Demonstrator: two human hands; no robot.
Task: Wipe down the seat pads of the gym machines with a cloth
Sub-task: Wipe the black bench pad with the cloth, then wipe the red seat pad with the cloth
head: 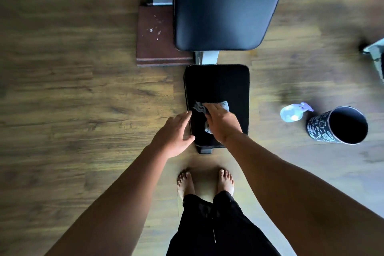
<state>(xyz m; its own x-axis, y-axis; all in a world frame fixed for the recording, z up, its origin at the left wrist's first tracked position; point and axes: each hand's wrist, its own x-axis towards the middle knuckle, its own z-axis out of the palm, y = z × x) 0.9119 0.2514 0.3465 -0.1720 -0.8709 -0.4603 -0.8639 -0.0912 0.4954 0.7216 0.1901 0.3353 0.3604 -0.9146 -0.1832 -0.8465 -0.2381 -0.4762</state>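
A small black seat pad point(224, 85) of a weight bench lies straight below me, with the long black back pad point(226, 6) beyond it. My right hand point(222, 122) presses a crumpled grey cloth point(207, 107) flat on the near half of the seat pad; part of the cloth is hidden under the palm. My left hand point(174, 133) rests against the seat pad's left edge, fingers spread, thumb on the pad's near corner, holding nothing.
A clear spray bottle point(293, 112) with a purple trigger lies on the wooden floor to the right, next to a black patterned bin point(338, 125). A brown mat point(155, 35) sits left of the bench. A white machine leg point(376, 52) shows at the right edge. My bare feet point(205, 182) stand just before the bench.
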